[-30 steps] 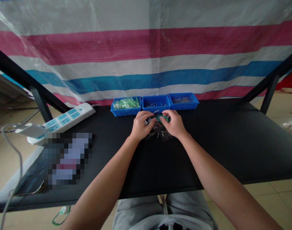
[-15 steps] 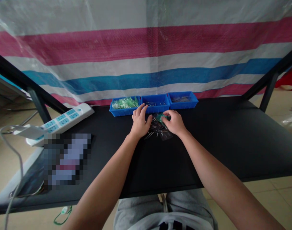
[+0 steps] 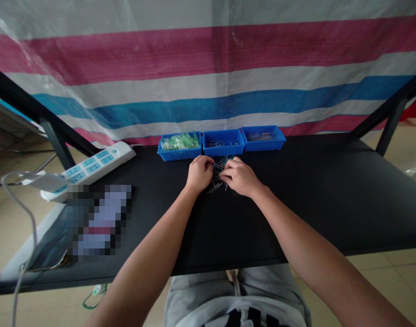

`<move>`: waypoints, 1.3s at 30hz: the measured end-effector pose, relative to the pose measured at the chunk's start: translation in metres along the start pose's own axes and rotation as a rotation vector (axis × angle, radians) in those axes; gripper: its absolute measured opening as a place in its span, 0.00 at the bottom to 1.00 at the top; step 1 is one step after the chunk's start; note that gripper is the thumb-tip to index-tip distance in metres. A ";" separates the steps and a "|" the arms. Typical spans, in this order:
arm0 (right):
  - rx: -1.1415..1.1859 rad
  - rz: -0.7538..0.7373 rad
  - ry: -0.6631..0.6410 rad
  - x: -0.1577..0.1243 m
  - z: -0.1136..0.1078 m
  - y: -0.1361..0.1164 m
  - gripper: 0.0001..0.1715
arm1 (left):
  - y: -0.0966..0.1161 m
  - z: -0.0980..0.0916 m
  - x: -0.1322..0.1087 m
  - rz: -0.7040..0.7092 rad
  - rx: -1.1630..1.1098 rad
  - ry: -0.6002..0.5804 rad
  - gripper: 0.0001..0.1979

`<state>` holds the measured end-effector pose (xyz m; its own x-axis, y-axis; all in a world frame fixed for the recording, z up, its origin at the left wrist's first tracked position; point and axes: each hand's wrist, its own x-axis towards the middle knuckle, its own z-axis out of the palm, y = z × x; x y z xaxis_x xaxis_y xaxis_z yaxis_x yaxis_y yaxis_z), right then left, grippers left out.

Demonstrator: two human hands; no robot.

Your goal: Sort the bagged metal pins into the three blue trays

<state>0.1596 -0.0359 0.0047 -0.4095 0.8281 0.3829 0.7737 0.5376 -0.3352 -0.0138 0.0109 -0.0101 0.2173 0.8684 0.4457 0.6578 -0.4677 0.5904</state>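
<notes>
Several thin metal pins or screws [image 3: 214, 187] lie loose in a pile on the black table, with small clear plastic bags among them. At the left side of the pile is my left hand [image 3: 200, 174], its fingers curled together; what they pinch is too small to make out. My right hand [image 3: 241, 177] reaches over the right side of the pile with its fingertips closed down among the pins, and it hides part of a bag. Whatever it grips cannot be made out. Just behind the pile stands the middle blue bin [image 3: 224, 150], with a few metal pieces inside.
Left of it, a blue bin [image 3: 180, 156] holds green-and-clear plastic bags; a right blue bin [image 3: 266, 145] holds clear packets. A white power strip [image 3: 92, 169] with a plugged-in cable and a blurred-out flat item [image 3: 103, 222] lie at the left. Striped sheeting [image 3: 208, 84] hangs behind.
My left hand's fingers have curled inward at the pile. My right hand has moved left and down from the green bag onto the pins. The view has shifted slightly.
</notes>
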 end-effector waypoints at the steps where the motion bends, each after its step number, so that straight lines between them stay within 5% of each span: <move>1: -0.004 -0.007 -0.021 0.000 0.001 -0.001 0.09 | 0.001 0.000 0.000 -0.002 -0.004 -0.004 0.11; 30: -0.094 0.089 -0.165 0.003 -0.003 -0.007 0.14 | 0.001 0.001 -0.001 0.015 0.024 -0.081 0.10; 39: -0.034 0.087 -0.026 0.002 -0.006 -0.004 0.12 | 0.006 -0.002 -0.002 0.005 -0.039 0.022 0.13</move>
<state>0.1584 -0.0378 0.0121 -0.3520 0.8756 0.3308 0.8226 0.4580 -0.3370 -0.0115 0.0059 -0.0064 0.2045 0.8626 0.4626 0.6282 -0.4781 0.6139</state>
